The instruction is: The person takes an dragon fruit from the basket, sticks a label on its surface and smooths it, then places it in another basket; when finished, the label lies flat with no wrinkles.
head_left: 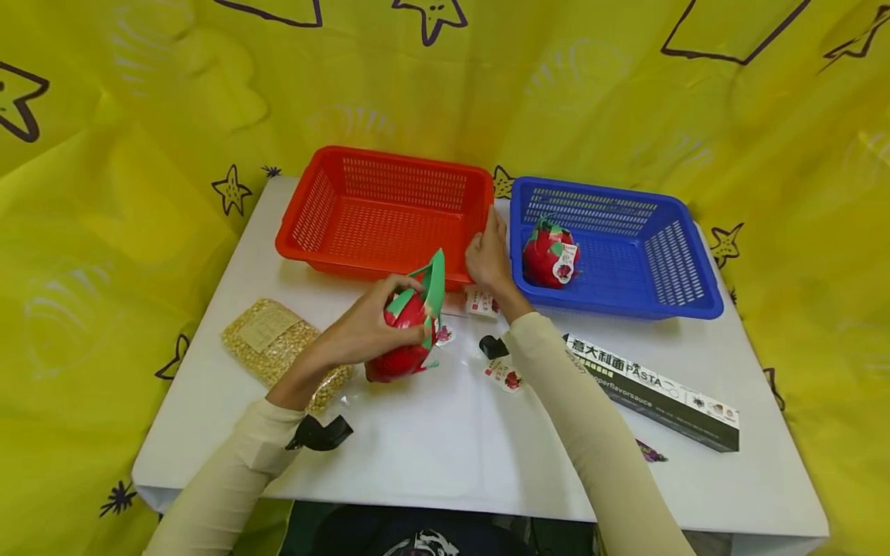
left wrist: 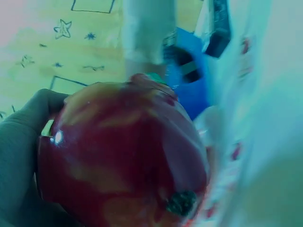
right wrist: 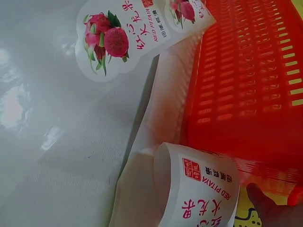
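Note:
My left hand (head_left: pixel 375 324) grips a red dragon fruit (head_left: pixel 399 363) with green leaf tips, lifted in front of the red basket. The fruit (left wrist: pixel 123 151) fills much of the left wrist view. At the right end of the red plastic basket (head_left: pixel 396 266), my right hand (head_left: pixel 490 259) holds the rim near its front corner; only a fingertip of it shows in the right wrist view, low by the basket (right wrist: pixel 246 123). Beside that corner lies a strip of red pitaya labels (right wrist: pixel 199 189), partly curled. A second, labelled dragon fruit (head_left: pixel 538 259) sits in the left part of the blue basket (head_left: pixel 619 305).
A clear bag of yellow kernels (head_left: pixel 260 347) lies on the left, partly behind my left arm. On the right is a long black and white pasta box (head_left: pixel 667 401). Another pitaya label (head_left: pixel 504 376) lies on the white table (head_left: pixel 445 455). A yellow curtain (head_left: pixel 431 93) hangs behind.

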`<state>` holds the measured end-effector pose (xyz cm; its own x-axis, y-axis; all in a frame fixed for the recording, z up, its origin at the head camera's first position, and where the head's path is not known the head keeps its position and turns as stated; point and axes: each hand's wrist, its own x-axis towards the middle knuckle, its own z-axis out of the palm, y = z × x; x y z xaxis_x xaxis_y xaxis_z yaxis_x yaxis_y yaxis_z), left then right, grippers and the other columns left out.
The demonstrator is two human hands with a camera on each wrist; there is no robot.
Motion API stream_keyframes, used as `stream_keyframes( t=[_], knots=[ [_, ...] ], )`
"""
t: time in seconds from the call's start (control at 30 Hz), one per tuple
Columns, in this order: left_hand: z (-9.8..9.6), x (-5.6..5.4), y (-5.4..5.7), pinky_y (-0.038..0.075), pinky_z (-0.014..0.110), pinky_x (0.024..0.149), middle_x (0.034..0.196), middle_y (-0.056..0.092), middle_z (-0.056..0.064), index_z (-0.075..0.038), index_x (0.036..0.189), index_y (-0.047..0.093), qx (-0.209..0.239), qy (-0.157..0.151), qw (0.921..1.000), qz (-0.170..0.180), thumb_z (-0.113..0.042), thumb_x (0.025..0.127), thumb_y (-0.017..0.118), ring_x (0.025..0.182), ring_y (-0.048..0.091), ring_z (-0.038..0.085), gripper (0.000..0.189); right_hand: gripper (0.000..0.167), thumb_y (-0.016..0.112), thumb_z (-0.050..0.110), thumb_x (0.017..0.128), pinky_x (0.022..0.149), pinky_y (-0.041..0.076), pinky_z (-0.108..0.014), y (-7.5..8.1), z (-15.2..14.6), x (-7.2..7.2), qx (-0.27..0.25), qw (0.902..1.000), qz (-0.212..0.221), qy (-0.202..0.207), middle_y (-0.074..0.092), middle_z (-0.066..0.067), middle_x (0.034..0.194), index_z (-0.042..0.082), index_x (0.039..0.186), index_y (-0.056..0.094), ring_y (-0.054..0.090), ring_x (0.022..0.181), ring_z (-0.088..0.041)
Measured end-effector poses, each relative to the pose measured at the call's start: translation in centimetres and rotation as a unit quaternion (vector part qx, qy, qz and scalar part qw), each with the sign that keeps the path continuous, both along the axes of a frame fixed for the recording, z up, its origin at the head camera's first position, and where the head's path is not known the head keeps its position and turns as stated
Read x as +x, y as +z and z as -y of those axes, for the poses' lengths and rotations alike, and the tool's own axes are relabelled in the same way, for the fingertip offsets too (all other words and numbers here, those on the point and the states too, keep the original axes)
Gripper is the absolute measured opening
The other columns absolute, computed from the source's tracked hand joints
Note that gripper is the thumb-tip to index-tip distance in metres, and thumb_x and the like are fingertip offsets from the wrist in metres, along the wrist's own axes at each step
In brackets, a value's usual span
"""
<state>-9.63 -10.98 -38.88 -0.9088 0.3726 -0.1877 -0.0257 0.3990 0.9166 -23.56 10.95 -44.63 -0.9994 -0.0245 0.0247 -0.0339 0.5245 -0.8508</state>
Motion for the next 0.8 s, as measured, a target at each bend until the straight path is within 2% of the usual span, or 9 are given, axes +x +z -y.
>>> stream_keyframes(
  t=[0.13, 0.33, 0.43, 0.6, 0.8],
  knots=[
    [-0.2, 1.4, -2.4, 0.06, 0.043, 0.087, 0.135, 0.054, 0.013, -0.018, 0.139, 0.053, -0.018, 0.006, 0.9997, 0.017, -0.033, 0.088, 0.08, 0.113, 0.062, 0.032, 0.059, 0.065, 0.031, 0.007, 0.11, 0.131, 0.019, -0.04, 0.1, 0.1, -0.1, -0.004, 1.0, 0.003, 0.003, 0.011, -0.017, 0.175, 0.004, 0.17, 0.004, 0.025, 0.16, -0.033],
    [-0.8, 1.7, -4.7, 0.06, 0.041, 0.083, 0.139, 0.049, 0.016, -0.023, 0.14, 0.054, -0.065, 0.035, 0.9955, 0.06, -0.041, 0.087, 0.079, 0.11, 0.064, 0.032, 0.061, 0.066, 0.031, 0.007, 0.109, 0.131, 0.021, -0.041, 0.1, -0.1, -0.3, 0.001, 1.0, 0.001, 0.002, 0.012, -0.017, 0.175, 0.005, 0.17, 0.004, 0.028, 0.158, -0.034],
    [-0.9, 1.6, -4.9, 0.058, 0.042, 0.084, 0.14, 0.05, 0.015, -0.027, 0.141, 0.053, -0.103, 0.047, 0.9916, 0.064, -0.046, 0.086, 0.077, 0.108, 0.065, 0.032, 0.063, 0.067, 0.03, 0.006, 0.108, 0.132, 0.019, -0.041, 0.2, -0.1, -0.4, 0.0, 1.0, -0.003, 0.008, 0.012, -0.019, 0.175, 0.002, 0.17, 0.005, 0.026, 0.159, -0.035],
    [-1.3, 1.3, -4.7, 0.056, 0.045, 0.084, 0.139, 0.052, 0.012, -0.031, 0.143, 0.051, -0.163, 0.053, 0.9836, 0.056, -0.052, 0.086, 0.074, 0.105, 0.066, 0.03, 0.064, 0.067, 0.032, 0.004, 0.107, 0.132, 0.017, -0.041, 0.4, -0.4, -0.6, -0.001, 0.9999, -0.006, 0.011, 0.014, -0.021, 0.174, 0.0, 0.169, 0.007, 0.023, 0.16, -0.036],
    [-2.0, 1.0, -5.1, 0.052, 0.055, 0.092, 0.128, 0.055, 0.012, -0.028, 0.141, 0.051, -0.227, 0.079, 0.9701, 0.031, -0.057, 0.085, 0.068, 0.098, 0.068, 0.028, 0.066, 0.066, 0.032, 0.003, 0.108, 0.132, 0.014, -0.039, 0.4, -0.3, -1.0, -0.001, 0.9996, -0.002, 0.026, 0.012, -0.021, 0.175, 0.0, 0.169, 0.006, 0.02, 0.161, -0.034]
  ],
)
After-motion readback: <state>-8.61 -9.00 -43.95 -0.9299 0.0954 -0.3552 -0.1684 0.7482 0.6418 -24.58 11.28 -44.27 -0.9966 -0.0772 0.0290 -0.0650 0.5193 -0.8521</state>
